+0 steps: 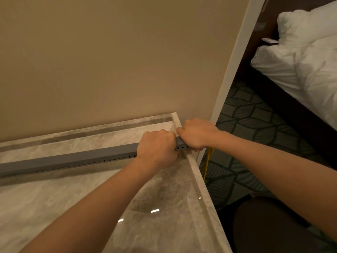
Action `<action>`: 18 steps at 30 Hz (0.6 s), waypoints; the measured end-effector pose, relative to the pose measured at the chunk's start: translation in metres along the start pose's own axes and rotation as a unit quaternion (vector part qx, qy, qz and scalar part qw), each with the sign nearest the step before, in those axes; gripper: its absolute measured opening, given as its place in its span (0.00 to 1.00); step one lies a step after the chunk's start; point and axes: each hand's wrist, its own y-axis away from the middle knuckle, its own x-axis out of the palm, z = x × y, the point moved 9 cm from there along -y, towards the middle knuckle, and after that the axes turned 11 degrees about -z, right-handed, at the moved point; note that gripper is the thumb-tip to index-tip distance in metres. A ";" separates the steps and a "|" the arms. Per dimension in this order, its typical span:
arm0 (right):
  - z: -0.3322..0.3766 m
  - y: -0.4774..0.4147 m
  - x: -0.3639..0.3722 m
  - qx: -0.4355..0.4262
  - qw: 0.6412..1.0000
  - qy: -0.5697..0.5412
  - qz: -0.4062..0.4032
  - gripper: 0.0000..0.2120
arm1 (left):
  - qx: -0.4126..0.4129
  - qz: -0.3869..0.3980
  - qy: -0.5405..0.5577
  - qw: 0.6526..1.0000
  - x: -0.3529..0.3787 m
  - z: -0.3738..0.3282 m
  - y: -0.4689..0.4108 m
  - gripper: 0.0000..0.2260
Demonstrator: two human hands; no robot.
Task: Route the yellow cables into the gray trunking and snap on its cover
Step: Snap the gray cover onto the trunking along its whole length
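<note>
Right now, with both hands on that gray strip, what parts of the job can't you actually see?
All in the head view:
- The gray trunking runs off the left edge, so its far end is cut off.
- The left hand and right hand hide the stretch beneath them, so whether the cover is seated there is unclear.
- The yellow cables show only below the marble counter; their run inside is hidden.
- Their lower ends blur into the carpet.

One gray trunking (pixel 73 158), two hands (left (pixel 156 146), right (pixel 197 133)), one yellow cable (pixel 207 161), one pillow (pixel 308 22).
</note>
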 end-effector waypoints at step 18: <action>0.017 0.013 -0.029 -0.030 0.994 0.045 -0.090 0.13 | -0.134 0.025 0.204 0.969 -0.008 0.009 -0.013 0.23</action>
